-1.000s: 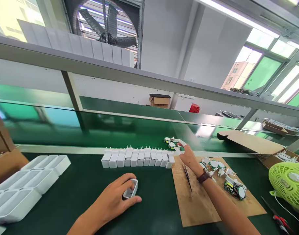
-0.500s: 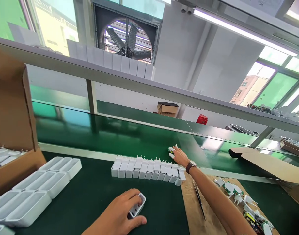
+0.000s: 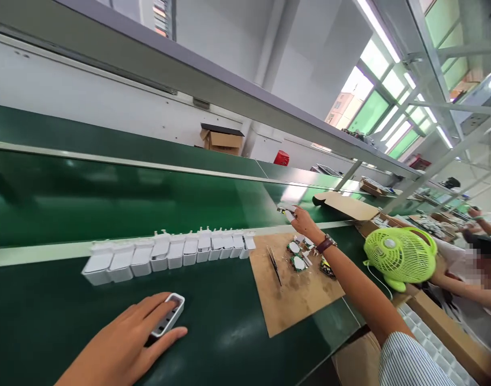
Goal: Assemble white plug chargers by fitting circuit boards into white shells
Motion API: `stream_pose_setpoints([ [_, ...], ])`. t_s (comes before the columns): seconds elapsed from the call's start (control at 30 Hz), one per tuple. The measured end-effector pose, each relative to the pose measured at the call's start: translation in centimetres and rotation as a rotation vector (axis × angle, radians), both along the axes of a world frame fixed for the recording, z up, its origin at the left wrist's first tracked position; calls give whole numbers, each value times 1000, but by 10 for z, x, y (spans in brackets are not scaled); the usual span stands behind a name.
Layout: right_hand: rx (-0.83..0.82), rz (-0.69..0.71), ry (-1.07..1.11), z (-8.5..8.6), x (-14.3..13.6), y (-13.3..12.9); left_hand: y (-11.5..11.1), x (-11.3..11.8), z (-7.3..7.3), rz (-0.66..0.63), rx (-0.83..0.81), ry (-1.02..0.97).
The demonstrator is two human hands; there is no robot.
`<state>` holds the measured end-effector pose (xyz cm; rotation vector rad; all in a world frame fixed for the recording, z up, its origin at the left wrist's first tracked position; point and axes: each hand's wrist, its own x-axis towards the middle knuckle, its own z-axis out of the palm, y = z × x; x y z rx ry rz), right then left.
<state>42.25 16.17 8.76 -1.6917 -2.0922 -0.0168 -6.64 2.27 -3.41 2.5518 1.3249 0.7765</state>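
Nearest me, at the front edge of the green bench, my left hand (image 3: 128,343) lies flat with the fingers curled over a small white charger shell (image 3: 168,320). Thumb and fingers clamp it from both sides, and its open face points up. The shell's long axis runs diagonally, from my palm toward the far right.

Just beyond it, a row of white shells (image 3: 169,254) stands side by side along the bench's far edge, running left to right. At the row's right end lies a brown cardboard sheet (image 3: 297,300) with tweezers (image 3: 274,264) and a few small green circuit boards (image 3: 297,261) on it.

Farther out, my right arm, with a wristwatch (image 3: 325,244), stretches across that cardboard and over the metal rail onto the conveyor belt (image 3: 109,198). My right hand (image 3: 304,221) reaches a small white and green part (image 3: 286,211) lying on the belt, touching it at the fingertips. I cannot tell whether the fingers have closed on it. That part lies ahead and to the right of the held shell, well apart from it, so the right hand is by far the nearer.

At the right edge sits a green desk fan (image 3: 398,257), with another person's arm (image 3: 458,287) behind it.
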Motion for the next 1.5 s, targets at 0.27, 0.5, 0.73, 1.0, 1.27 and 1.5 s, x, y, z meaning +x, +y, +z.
stream_pose_setpoints([
  [0.27, -13, -66, 22, -20, 63, -125, 3, 1, -12, 17, -32, 0],
  [0.5, 98, -191, 173, 9, 57, -144, 8, 0, -12, -3, -28, -98],
  [0.73, -158, 124, 341, -11, -78, -148, 0, 9, 11, -21, -39, -143],
  [1.0, -557, 612, 379, -54, -214, -124, -10, 8, 30, 154, -82, -146],
  [1.27, -450, 413, -127, -16, -196, -129, -15, 9, 32, 41, -144, -134],
  [1.5, -381, 551, -317, -37, -202, -142, -21, 11, 39, 10, -249, -137],
])
